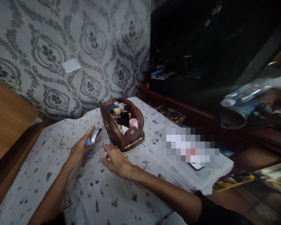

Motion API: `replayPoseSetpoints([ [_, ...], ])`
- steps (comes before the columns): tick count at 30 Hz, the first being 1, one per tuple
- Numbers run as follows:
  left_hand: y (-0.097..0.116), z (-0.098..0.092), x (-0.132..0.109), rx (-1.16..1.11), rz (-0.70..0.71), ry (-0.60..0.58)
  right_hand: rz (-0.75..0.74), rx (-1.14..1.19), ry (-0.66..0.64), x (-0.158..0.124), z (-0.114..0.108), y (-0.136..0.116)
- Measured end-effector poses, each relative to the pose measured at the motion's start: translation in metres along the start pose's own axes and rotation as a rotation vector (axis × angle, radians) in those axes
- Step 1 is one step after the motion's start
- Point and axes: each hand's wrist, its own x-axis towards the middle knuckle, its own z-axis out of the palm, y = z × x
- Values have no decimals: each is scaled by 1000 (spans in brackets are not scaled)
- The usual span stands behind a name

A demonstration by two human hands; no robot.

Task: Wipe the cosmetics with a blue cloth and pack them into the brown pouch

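Pixelated patch (189, 149): masks most of a flat object on the tablecloth (121, 200).
Open brown cosmetic bag (133, 139): its deeper contents are too dark to tell.
Left hand (81, 147): fingers closed around a dark-capped silvery tube (96, 135) and blue cloth (90, 143); the tube's lower end is hidden.
Right hand (117, 161): loosely curled, fingers parted, gripping nothing visible.
Tube's place: up and left of the right hand's fingertips, apart from them, left of the bag.
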Motion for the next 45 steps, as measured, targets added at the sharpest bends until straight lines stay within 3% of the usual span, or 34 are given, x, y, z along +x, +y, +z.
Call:
replayPoseSetpoints([
  [3,-4,-18,-20,-34,46,-99,91,184,88,4,9,11],
  [6,3,-26,-42,-30,137,-195,155,507,73,8,19,27],
  [9,12,-25,-55,13,196,-199,178,737,44,10,26,39],
  [15,12,-20,-60,-31,199,-298,125,709,37,4,27,42],
  [20,21,-29,-65,-64,187,-327,89,664,7,2,29,44],
  [22,33,-30,-65,-95,136,-255,80,674,0,4,30,45],
  [26,64,-11,-65,-126,89,54,19,646,8,6,31,46],
  [30,77,23,-70,-31,198,59,-44,617,13,6,31,51],
  [33,68,34,-77,44,249,71,-25,704,-52,6,34,55],
  [37,42,30,-87,95,272,52,0,801,-142,6,36,57],
  [45,-8,19,-112,86,161,85,20,808,-142,8,35,58],
])
